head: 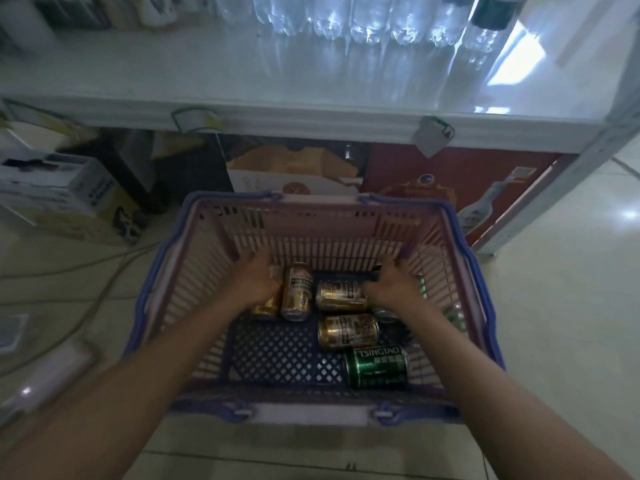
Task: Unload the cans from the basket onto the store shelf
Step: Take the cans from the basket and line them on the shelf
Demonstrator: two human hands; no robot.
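A pink basket (194, 271) with blue handles stands on the floor below the white store shelf (207, 74). Several cans lie on its floor: gold cans (347, 331), one of them on end (297, 292), and a green can (377, 367) near the front. Both my hands reach down inside. My left hand (254, 280) closes over a gold can (265, 308) at the back left, mostly hiding it. My right hand (393, 280) wraps a dark can (375, 271) at the back right. More green cans (455, 317) lie along the right wall.
Clear plastic bottles (367, 22) stand at the back of the shelf, whose front part is bare. Under the shelf are cardboard boxes (294, 171) and a red carton (450, 181). A white box (59, 192) and cables lie on the floor at left.
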